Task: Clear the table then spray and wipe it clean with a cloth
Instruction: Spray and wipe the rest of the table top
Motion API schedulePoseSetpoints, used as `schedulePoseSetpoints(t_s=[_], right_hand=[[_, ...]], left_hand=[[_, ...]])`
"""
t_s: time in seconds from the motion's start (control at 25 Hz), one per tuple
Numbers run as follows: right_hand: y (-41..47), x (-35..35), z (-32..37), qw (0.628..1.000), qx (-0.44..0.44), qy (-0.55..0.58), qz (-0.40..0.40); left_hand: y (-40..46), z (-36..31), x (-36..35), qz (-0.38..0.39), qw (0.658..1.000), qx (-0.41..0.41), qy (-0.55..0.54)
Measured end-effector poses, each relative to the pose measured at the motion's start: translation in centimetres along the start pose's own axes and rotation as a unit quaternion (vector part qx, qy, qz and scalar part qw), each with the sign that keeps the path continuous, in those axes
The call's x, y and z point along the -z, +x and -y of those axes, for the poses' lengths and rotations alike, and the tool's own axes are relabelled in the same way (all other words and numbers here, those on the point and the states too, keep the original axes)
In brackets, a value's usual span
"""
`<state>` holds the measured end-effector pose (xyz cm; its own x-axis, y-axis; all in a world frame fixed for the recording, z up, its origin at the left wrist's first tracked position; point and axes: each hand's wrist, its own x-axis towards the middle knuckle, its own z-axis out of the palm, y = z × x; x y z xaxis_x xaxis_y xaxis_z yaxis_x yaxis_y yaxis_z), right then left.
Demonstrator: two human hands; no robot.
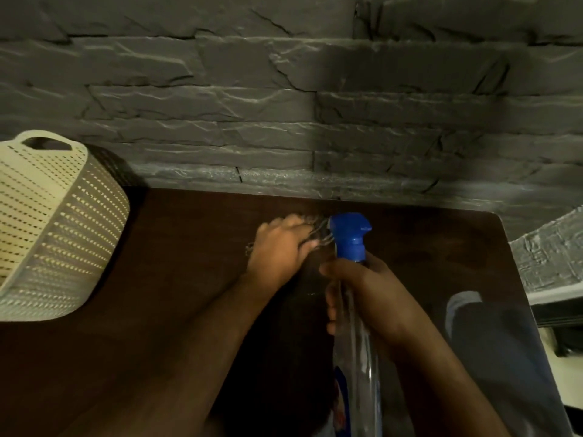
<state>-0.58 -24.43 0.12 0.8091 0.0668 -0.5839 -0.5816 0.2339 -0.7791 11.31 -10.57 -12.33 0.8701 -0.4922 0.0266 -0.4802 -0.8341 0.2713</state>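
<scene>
A right hand [362, 288] is gripping a clear spray bottle [356, 342] by the neck — just beyond it, the outstretched left hand [280, 247] is pinching thin metal wires [320, 236].

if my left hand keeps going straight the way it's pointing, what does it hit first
Probably the spray bottle: your left hand points right, toward its blue spray head, with small thin metal things at your fingertips. Depth is unclear, so it might pass behind.

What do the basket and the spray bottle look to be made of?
Basket: cream moulded plastic, matte, going by its regular perforated rows and moulded handle hole. Spray bottle: clear glossy plastic body, seemingly, with bright highlights; opaque blue plastic trigger head.
</scene>
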Motion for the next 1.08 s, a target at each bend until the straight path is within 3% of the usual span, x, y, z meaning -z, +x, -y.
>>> schedulePoseSetpoints(t_s=[0.12,0.2,0.32,0.44,0.56,0.64,0.76,0.84,0.88,1.04,1.08], right_hand=[[-0.5,0.4,-0.4,1.000,0.005,0.001,0.002],[-0.4,0.4,-0.5,1.000,0.011,0.001,-0.008],[-0.3,0.4,-0.5,1.000,0.010,0.009,-0.011],[-0.4,0.3,-0.4,1.000,0.001,0.002,-0.007],[-0.6,0.5,-0.4,1.000,0.009,-0.004,-0.011],[-0.3,0.5,-0.3,1.000,0.008,-0.006,-0.029],[-0.3,0.7,-0.4,0.999,0.007,0.000,-0.039],[-0.7,0.9,-0.6,0.999,0.008,-0.005,-0.033],[-1.0,1.1,-0.9,0.999,0.006,-0.002,-0.033],[-1.8,1.9,-2.2,0.999,-0.016,-0.011,-0.027],[-1.9,1.9,-2.4,0.999,-0.016,-0.011,-0.027]], left_hand=[[-0.5,5.5,1.2,-0.057,0.992,0.109,0.016],[3.1,5.3,1.0,-0.065,0.983,0.174,0.010],[4.6,-0.2,-0.4,-0.044,0.995,0.092,0.000],[-0.9,1.4,-0.4,-0.009,0.999,-0.017,-0.028],[-0.5,5.6,1.1,-0.051,0.995,0.079,-0.033],[2.9,4.6,0.9,-0.058,0.989,0.133,-0.011],[2.9,-0.9,-0.4,-0.021,0.998,0.054,-0.026],[-1.5,-0.3,-0.7,0.008,0.999,-0.032,-0.029],[-3.3,1.5,-0.1,-0.002,0.999,-0.031,-0.031],[0.4,6.8,1.9,-0.076,0.975,0.211,-0.006],[2.1,5.7,1.4,-0.075,0.974,0.215,-0.008]])
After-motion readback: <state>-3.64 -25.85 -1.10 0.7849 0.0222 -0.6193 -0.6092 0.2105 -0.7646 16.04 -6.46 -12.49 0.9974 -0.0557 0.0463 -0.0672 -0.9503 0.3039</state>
